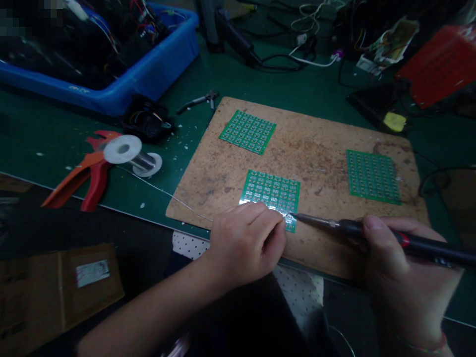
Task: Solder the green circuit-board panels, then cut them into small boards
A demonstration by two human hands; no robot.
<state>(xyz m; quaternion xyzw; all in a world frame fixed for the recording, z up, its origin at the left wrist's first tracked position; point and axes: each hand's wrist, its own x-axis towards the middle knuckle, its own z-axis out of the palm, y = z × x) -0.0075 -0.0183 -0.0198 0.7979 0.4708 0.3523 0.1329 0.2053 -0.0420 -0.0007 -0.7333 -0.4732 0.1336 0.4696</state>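
Note:
My right hand [405, 277] grips a soldering iron [353, 229], its tip touching or nearly touching the right part of a green circuit board panel [273, 191]. Over the near edge of that panel my left hand [247, 238] is closed, thumb and fingers pinched together near the iron's tip. A thin solder wire [171, 196] runs from a spool [143, 159] at the left into this hand; the end between the fingers is hidden. The panel lies on a worn brown board [312, 153], partly covered by my left hand.
Two more circuit board panels lie on the brown board, one at the back left [248, 132] and one at the right [373, 177]. Orange-handled pliers [89, 173], small cutters [197, 101] and a blue bin [156, 74] are at left. A red box [439, 64] stands back right.

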